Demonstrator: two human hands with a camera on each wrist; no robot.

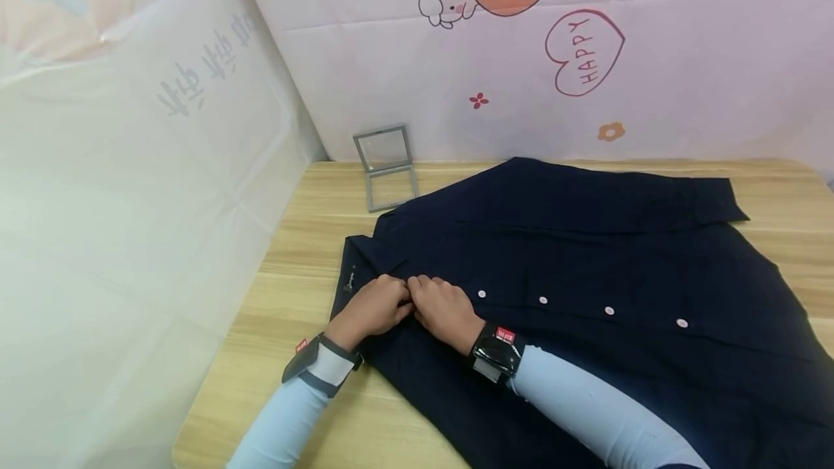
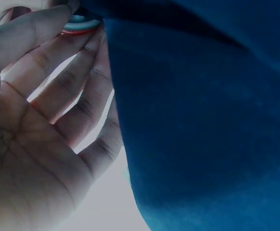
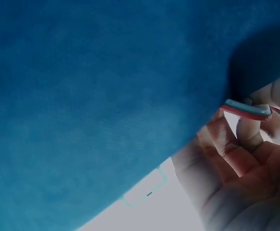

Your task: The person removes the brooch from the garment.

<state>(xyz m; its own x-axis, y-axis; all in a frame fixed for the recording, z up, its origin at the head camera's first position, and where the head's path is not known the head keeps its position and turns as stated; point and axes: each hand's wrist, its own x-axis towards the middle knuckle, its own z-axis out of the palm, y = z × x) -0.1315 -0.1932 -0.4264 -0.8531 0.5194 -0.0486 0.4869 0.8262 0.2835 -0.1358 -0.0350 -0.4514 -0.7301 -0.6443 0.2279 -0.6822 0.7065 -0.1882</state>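
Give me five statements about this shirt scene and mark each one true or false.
1. The left hand and right hand are together near the collar of the navy button-up shirt. True.
2. The grey-framed folding case is shut. False: it stands open.
3. Four white buttons show to the right of the hands in the head view. True.
4. The person's sleeves are black. False: they are light blue.
5. The shirt lies on a wood-grain table. True.

Shirt [image 1: 573, 259] under right grip [image 1: 446, 312]: matt cloth. Button [image 1: 482, 294] just beside that grip: plastic-looking. Bench [image 1: 293, 295] left of left grip [image 1: 371, 307]: smooth wood-grain.
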